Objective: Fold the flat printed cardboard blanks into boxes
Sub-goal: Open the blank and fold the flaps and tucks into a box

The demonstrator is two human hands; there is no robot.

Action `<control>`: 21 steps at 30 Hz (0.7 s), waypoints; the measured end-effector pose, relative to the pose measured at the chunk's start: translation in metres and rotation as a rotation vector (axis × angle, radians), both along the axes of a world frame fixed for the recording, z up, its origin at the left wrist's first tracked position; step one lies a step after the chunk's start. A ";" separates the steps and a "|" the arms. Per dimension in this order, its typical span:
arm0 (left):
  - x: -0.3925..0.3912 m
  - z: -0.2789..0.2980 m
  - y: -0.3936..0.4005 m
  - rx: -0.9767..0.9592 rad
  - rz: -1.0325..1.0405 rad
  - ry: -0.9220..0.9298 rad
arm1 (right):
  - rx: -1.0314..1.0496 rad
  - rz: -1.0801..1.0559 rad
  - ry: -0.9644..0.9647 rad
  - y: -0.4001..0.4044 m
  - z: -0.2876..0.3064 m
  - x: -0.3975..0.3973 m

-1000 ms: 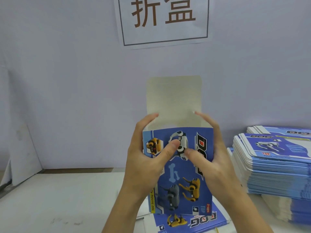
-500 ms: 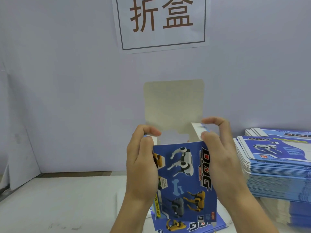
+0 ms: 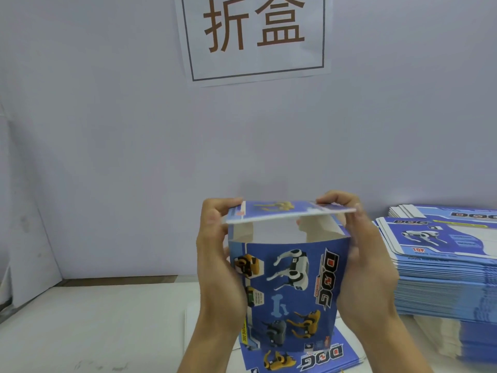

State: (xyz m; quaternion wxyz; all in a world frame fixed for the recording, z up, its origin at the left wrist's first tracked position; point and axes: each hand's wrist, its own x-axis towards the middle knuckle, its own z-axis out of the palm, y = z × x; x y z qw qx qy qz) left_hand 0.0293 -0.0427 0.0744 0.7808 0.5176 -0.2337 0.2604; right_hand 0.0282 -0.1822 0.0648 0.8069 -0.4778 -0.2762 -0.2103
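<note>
A blue printed box [image 3: 290, 292] with robot-dog pictures is held upright in front of me, above the table. Its top lid flap [image 3: 285, 211] is bent forward, nearly level over the open mouth, with a gap under it. My left hand [image 3: 217, 267] grips the box's left side, its fingers curled onto the lid's left end. My right hand [image 3: 368, 267] grips the right side, fingertips on the lid's right end. A tall stack of flat blue blanks [image 3: 441, 259] stands at the right.
More flat blanks [image 3: 304, 359] lie on the white table [image 3: 94, 327] under the box. A second, lower pile [image 3: 478, 343] sits at the far right. A white wall with a paper sign [image 3: 255, 36] rises behind.
The lid flap stood upright a second ago; it has now been folded forward over the box's mouth. Both hands moved up to the box's top corners.
</note>
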 end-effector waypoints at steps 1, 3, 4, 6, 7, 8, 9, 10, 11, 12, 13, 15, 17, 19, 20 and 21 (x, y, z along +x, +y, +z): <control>0.000 -0.001 0.001 -0.037 -0.053 0.010 | 0.018 0.057 0.017 0.000 0.000 -0.001; -0.001 -0.002 0.002 -0.026 -0.092 0.012 | -0.048 0.075 0.051 -0.002 0.003 0.002; -0.001 -0.003 0.003 0.003 -0.082 0.016 | -0.129 0.039 0.047 -0.005 0.004 0.004; 0.001 -0.005 0.006 0.062 -0.068 0.027 | -0.199 0.000 0.023 -0.007 0.004 0.006; 0.002 -0.006 0.008 0.096 -0.065 0.021 | -0.191 0.023 0.023 -0.007 0.003 0.006; 0.004 -0.007 0.011 0.139 -0.055 0.012 | -0.161 0.068 0.034 -0.006 0.001 0.004; 0.005 -0.007 0.014 0.188 -0.045 0.007 | -0.142 0.092 0.031 -0.005 -0.002 0.002; 0.005 -0.006 0.017 0.232 -0.042 0.008 | -0.121 0.102 0.018 -0.004 -0.005 0.000; 0.005 -0.005 0.020 0.271 -0.044 0.010 | -0.122 0.095 0.010 -0.004 -0.007 -0.001; 0.005 -0.004 0.024 0.307 -0.047 0.010 | -0.126 0.084 0.012 -0.004 -0.007 0.001; 0.006 -0.002 0.029 0.342 -0.053 0.010 | -0.136 0.077 0.018 -0.005 -0.006 0.002; 0.006 0.002 0.040 0.417 -0.061 0.012 | -0.169 0.057 0.029 -0.008 -0.006 0.004; 0.006 0.003 0.049 0.466 -0.072 0.018 | -0.194 0.049 0.011 -0.011 -0.006 0.005; 0.006 0.004 0.055 0.473 -0.085 0.020 | -0.213 0.038 -0.013 -0.012 -0.005 0.005; 0.007 0.003 0.057 0.473 -0.084 0.018 | -0.223 0.020 -0.026 -0.013 -0.005 0.006; 0.007 0.003 0.057 0.472 -0.077 0.012 | -0.231 0.003 -0.039 -0.014 -0.005 0.006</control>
